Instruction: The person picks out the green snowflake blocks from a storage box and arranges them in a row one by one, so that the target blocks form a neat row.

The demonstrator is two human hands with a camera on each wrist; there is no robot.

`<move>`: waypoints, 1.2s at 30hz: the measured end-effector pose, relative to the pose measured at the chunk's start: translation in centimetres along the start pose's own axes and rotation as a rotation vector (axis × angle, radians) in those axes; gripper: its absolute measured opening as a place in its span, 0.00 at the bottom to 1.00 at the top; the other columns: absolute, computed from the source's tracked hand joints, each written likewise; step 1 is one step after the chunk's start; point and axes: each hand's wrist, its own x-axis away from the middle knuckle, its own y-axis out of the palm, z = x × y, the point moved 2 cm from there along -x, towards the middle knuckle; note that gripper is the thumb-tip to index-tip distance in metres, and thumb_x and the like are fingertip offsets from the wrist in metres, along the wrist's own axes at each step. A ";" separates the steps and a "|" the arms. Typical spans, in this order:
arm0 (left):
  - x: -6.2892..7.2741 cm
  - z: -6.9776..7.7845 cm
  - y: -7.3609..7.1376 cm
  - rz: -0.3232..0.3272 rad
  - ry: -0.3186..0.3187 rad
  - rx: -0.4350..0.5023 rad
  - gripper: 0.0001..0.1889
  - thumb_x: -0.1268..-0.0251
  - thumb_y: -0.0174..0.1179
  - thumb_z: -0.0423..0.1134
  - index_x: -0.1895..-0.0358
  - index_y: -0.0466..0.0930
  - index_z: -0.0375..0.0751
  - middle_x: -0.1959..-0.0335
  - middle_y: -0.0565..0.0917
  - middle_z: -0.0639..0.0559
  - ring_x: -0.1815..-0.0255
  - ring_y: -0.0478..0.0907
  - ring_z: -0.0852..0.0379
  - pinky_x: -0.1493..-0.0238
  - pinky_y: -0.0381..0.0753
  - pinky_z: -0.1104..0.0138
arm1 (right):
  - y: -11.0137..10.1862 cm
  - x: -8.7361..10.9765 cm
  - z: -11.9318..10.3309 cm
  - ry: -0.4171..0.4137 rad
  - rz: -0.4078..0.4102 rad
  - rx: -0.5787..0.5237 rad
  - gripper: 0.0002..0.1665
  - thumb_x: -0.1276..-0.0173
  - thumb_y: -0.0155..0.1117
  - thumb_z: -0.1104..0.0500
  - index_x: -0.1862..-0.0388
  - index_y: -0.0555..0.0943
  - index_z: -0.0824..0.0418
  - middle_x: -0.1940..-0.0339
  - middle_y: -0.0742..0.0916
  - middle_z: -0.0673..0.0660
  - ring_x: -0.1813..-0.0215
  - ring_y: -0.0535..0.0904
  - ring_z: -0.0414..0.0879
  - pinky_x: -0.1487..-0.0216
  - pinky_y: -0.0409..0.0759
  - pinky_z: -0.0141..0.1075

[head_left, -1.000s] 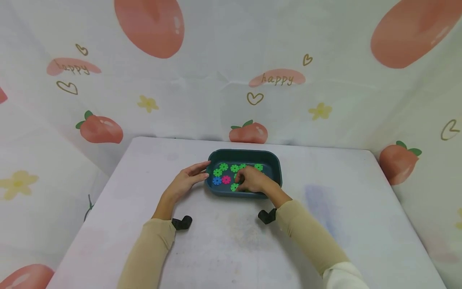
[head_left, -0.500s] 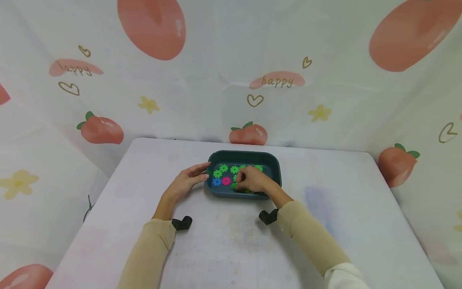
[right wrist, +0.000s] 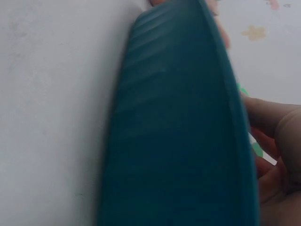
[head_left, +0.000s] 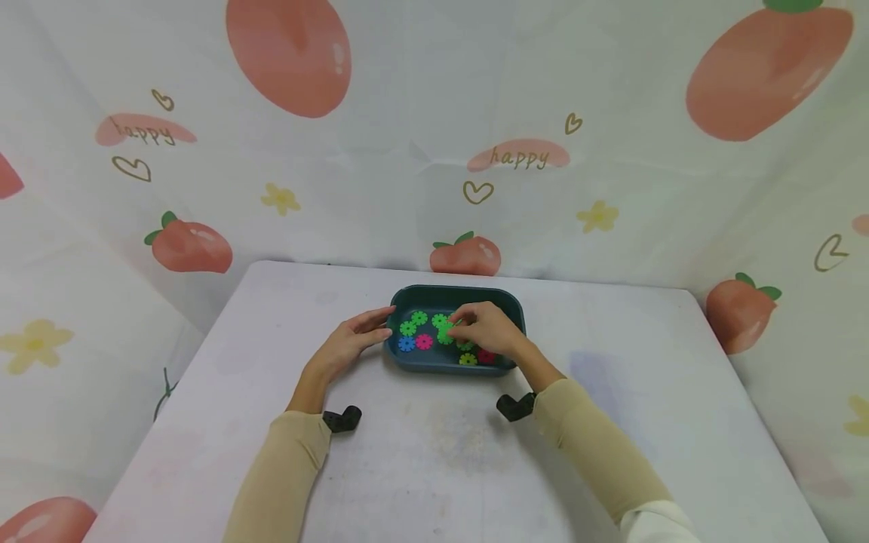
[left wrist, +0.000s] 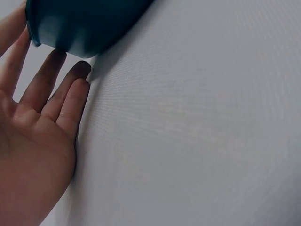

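A dark teal tray [head_left: 414,367] holds several small notched plastic discs. On its floor lie a blue disc [head_left: 406,344], a pink disc [head_left: 424,342] and several green discs [head_left: 407,329]. A yellow-green disc [head_left: 468,360] and a red disc [head_left: 486,356] sit near the front wall. My left hand [head_left: 346,341] touches the tray's left end with its fingers extended. Over the tray, my right hand [head_left: 490,329] pinches a green disc [right wrist: 241,88] between thumb and fingertips; the hand covers part of the tray's right half.
The tray stands on a white table [head_left: 407,467], towards its far edge. Behind rises a patterned cloth backdrop [head_left: 380,151]. Black mounts [head_left: 516,407] stick out from both wrists, low over the table.
My right hand has picked up a green disc from the front middle of the tray and risen slightly back and to the right. My left hand has stayed in place.
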 end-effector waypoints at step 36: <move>0.2 0.0 0.0 -0.015 -0.014 0.023 0.32 0.33 0.67 0.52 0.26 0.71 0.58 0.20 0.66 0.52 0.17 0.57 0.50 0.16 0.52 0.48 | -8.3 3.6 2.5 0.124 0.465 -0.448 0.26 0.29 0.70 0.48 0.39 0.81 0.62 0.67 0.88 0.43 0.80 0.62 0.36 0.76 0.62 0.27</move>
